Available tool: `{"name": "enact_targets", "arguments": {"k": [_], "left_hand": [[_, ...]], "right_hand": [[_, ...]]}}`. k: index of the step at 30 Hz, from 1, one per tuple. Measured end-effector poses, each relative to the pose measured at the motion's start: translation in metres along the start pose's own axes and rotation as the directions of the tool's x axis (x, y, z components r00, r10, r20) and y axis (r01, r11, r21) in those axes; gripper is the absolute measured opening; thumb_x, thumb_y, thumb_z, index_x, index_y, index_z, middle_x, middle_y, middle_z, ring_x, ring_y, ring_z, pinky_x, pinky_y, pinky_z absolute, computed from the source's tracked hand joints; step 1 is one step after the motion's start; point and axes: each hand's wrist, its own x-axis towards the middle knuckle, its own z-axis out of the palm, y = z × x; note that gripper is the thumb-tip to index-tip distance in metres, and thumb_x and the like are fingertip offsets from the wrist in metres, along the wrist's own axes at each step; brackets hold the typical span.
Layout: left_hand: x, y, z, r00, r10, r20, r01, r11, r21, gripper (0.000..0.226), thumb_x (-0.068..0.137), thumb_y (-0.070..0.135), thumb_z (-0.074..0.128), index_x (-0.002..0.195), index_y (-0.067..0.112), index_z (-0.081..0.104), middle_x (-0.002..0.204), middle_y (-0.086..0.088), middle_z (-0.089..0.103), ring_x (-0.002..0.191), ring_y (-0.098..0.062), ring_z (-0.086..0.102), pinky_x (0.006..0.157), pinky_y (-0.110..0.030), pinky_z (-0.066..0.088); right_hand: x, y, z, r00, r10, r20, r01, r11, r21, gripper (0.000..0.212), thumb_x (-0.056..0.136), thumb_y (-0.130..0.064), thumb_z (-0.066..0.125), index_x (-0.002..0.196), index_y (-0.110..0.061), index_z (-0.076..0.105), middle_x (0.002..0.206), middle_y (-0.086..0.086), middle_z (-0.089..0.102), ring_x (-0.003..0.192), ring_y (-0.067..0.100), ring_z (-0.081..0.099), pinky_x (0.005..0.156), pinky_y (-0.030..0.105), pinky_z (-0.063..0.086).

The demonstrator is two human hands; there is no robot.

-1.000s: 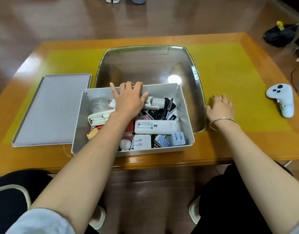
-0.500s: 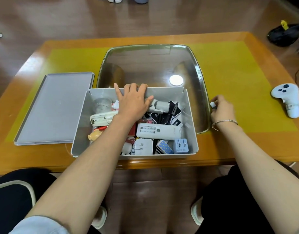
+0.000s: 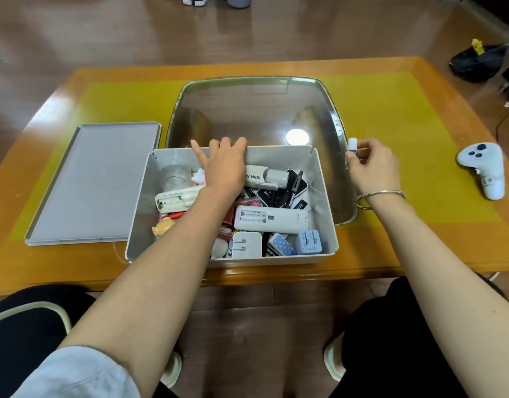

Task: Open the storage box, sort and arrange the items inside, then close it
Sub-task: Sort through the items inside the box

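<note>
The grey storage box (image 3: 325, 196) stands open near the table's front edge, crammed with chargers, a white mini fan (image 3: 269, 176), a long white power bank (image 3: 272, 219) and other small items. Its flat grey lid (image 3: 95, 185) lies to the left. My left hand (image 3: 223, 165) is inside the box, fingers hooked over the far wall. My right hand (image 3: 372, 165), to the right of the box, pinches a small white stick-shaped item (image 3: 352, 145) above the rim of the metal tray (image 3: 253, 110).
The shiny metal tray sits behind the box on a yellow mat (image 3: 405, 139). A white game controller (image 3: 483, 170) lies at the far right of the table. A black bag (image 3: 477, 61) sits on the floor beyond.
My right hand lifted off the table and now holds the small white item higher, by the tray's right rim. My left hand slid to the box's far wall and its fingers curled over it.
</note>
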Motion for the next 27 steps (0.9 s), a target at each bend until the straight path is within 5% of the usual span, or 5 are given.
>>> {"name": "enact_targets", "arguments": {"k": [6,10,14,19,27], "left_hand": [[0.005,-0.003,-0.003,0.998,0.034,0.056,-0.032,0.999,-0.041,0.013,0.095,0.011,0.042,0.105,0.019,0.048,0.117,-0.009,0.052,0.119,-0.033,0.038,0.112,-0.063,-0.001],[-0.006,0.006,-0.011,0.971,0.228,-0.078,-0.237,0.961,-0.143,0.036,0.095,0.027,0.051,0.128,0.012,0.049,0.133,-0.011,0.046,0.122,-0.032,0.039,0.106,-0.045,0.026],[-0.017,0.027,-0.011,0.883,0.47,0.018,-0.455,0.863,-0.222,0.038,0.093,0.034,0.056,0.124,0.014,0.051,0.122,-0.007,0.053,0.113,-0.028,0.046,0.094,-0.04,0.038],[-0.017,0.027,0.011,0.864,0.42,0.279,-0.407,0.907,-0.105,0.059,0.09,0.053,0.053,0.136,0.021,0.039,0.137,-0.004,0.046,0.127,-0.026,0.038,0.102,-0.041,0.03],[-0.007,0.011,0.012,0.891,0.36,0.276,-0.349,0.933,-0.092,0.048,0.091,0.037,0.06,0.131,0.017,0.044,0.128,-0.009,0.044,0.118,-0.032,0.04,0.094,-0.043,0.035]], "right_hand": [[-0.024,-0.034,0.001,0.981,-0.138,0.135,0.096,0.954,0.283,0.012,0.089,-0.016,0.057,0.101,-0.015,0.059,0.087,0.013,0.067,0.066,0.013,0.053,0.057,0.012,0.037],[-0.037,-0.03,0.019,0.958,-0.168,0.235,0.117,0.97,0.214,0.016,0.09,-0.021,0.057,0.106,-0.016,0.059,0.09,0.001,0.064,0.092,0.029,0.057,0.085,0.046,0.045],[-0.042,-0.022,0.026,0.967,-0.178,0.184,0.16,0.981,0.109,0.02,0.091,-0.025,0.056,0.109,-0.017,0.058,0.087,-0.007,0.058,0.096,0.026,0.052,0.088,0.049,0.041],[-0.047,-0.023,0.032,0.965,-0.219,0.142,0.203,0.972,0.117,0.023,0.093,-0.02,0.051,0.115,-0.013,0.053,0.098,0.002,0.062,0.097,0.027,0.053,0.086,0.048,0.043],[-0.047,-0.022,0.034,0.963,-0.228,0.143,0.218,0.973,0.08,0.025,0.094,-0.022,0.049,0.117,-0.013,0.052,0.104,0.006,0.063,0.1,0.028,0.052,0.088,0.047,0.042]]}}
